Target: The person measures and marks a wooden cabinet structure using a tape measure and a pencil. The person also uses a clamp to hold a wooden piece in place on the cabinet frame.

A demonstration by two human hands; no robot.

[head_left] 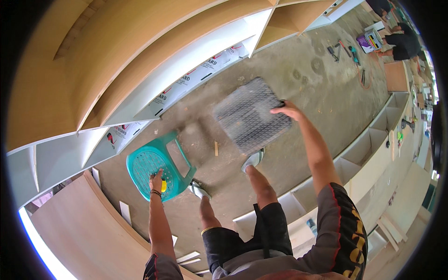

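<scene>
My left hand (156, 181) is closed around a small yellow object (164, 185) that looks like a tape measure, mostly hidden by the fingers. Below that hand is a teal plastic stool (142, 164) with a perforated seat and an open slot in its side; I cannot tell whether the hand touches it. Out ahead to the right, my right hand (289, 111) grips the right edge of a grey, rectangular, textured panel (249, 116), near a small black part. Motion blurs the panel, and its exact kind is unclear.
Large wooden shelving (154, 51) curves along the left and top. A curved wooden panel (79, 219) lies at lower left, and open low cabinet frames (359, 151) line the right. Farther off are hand tools (354, 56), a box (370, 41) and a crouching person (405, 42).
</scene>
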